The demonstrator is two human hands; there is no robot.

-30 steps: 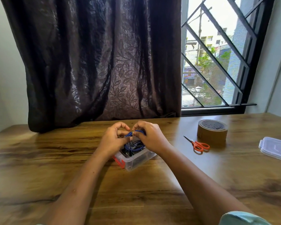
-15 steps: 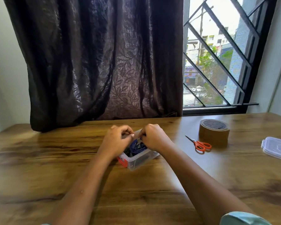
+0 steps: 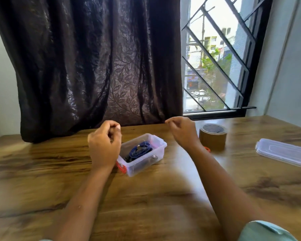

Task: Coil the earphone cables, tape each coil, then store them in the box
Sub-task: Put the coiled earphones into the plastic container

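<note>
Over the wooden table, the left hand and right hand hover with fingers curled inward, holding nothing, either side of the clear lidless box. Inside it lies a blue coiled earphone cable on darker cables.

The clear plastic box stands open, with coiled blue earphone cables lying inside it. The brown tape roll lies flat, right of the box.
</note>
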